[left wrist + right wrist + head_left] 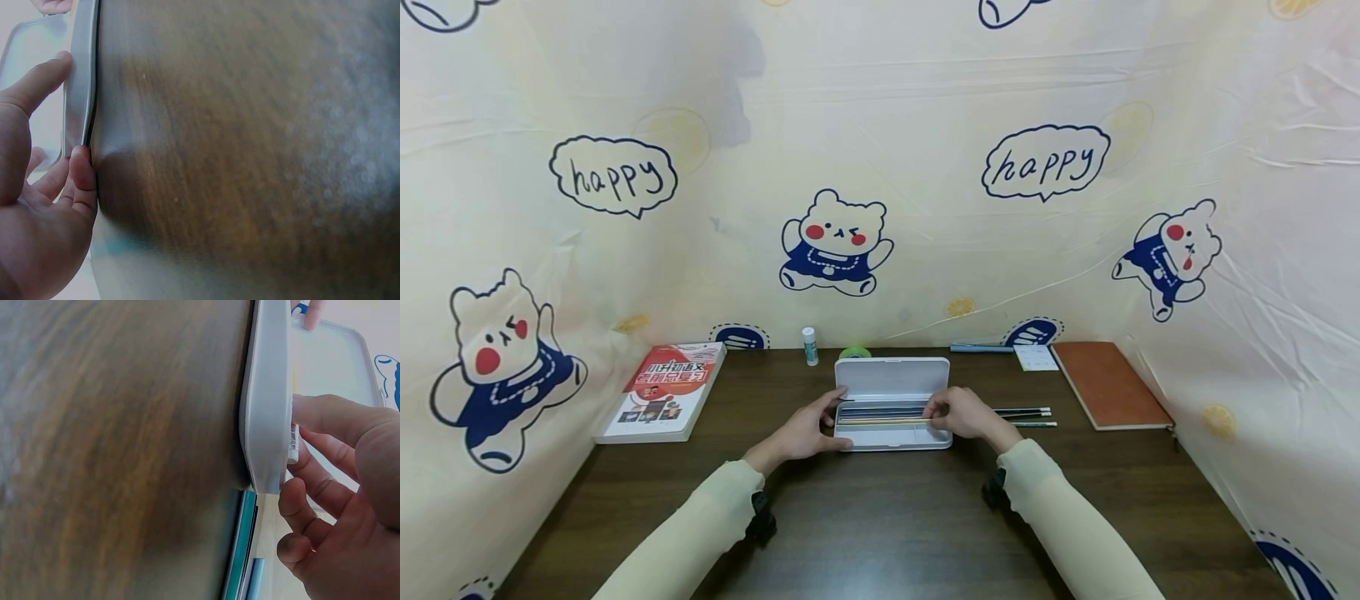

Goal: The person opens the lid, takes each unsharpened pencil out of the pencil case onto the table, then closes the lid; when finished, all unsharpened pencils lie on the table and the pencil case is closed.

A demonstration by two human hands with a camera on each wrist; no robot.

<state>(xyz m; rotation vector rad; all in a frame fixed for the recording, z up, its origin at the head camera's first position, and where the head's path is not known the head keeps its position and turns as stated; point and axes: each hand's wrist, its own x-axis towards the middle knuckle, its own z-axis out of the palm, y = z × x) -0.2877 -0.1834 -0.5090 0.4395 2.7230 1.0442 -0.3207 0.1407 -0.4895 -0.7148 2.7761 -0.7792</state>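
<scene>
A white pencil case (893,437) lies on the table with its lid (892,379) raised at the back. Several pencils (880,419) lie lengthwise inside, a yellow one towards the front. My left hand (805,427) grips the case's left end, thumb at the front rim and fingers round the end. At the right end, my right hand (964,412) reaches over the rim and pinches a pencil (293,447) between thumb and fingers; its white end shows below the thumb in the right wrist view. Right of the case, beyond that hand, more pencils (1033,424) lie on the table.
A thick book (662,392) lies at the left, a brown notebook (1111,385) at the right. Along the back stand or lie a glue stick (809,347), a green round item (854,352), a blue strip-shaped item (981,348) and a white paper (1036,358). Printed cloth hangs around the table.
</scene>
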